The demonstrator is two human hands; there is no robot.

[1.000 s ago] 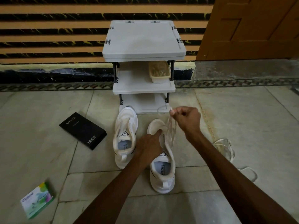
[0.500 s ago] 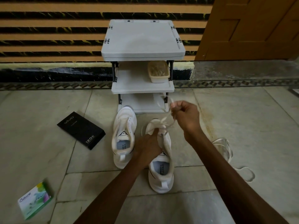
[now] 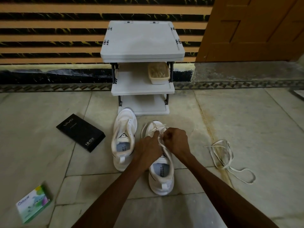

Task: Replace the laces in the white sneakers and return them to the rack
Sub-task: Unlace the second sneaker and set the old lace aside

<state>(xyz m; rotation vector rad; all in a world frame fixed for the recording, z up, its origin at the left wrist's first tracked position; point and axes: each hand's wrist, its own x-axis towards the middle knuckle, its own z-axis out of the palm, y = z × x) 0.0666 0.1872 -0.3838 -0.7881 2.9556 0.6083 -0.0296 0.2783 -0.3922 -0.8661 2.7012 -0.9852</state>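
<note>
1. The right sneaker is stood on the tiled floor in front of the rack, with its toe pointed towards it.
2. The left sneaker is set just beside it, and its toe is close to the rack's bottom shelf.
3. A white lace is threaded at the front of the right sneaker and is drawn up between the two hands.
4. The left hand is laid over that sneaker's tongue, and the lace is pinched in its curled fingers.
5. The right hand is clenched around the same lace, just beside the left hand.
6. A loose lace is left tangled on the floor, well to the right of the sneakers.
7. A pale tub is kept on the rack's middle shelf.
8. A black box and a green-and-white packet are seen on the floor to the left.
</note>
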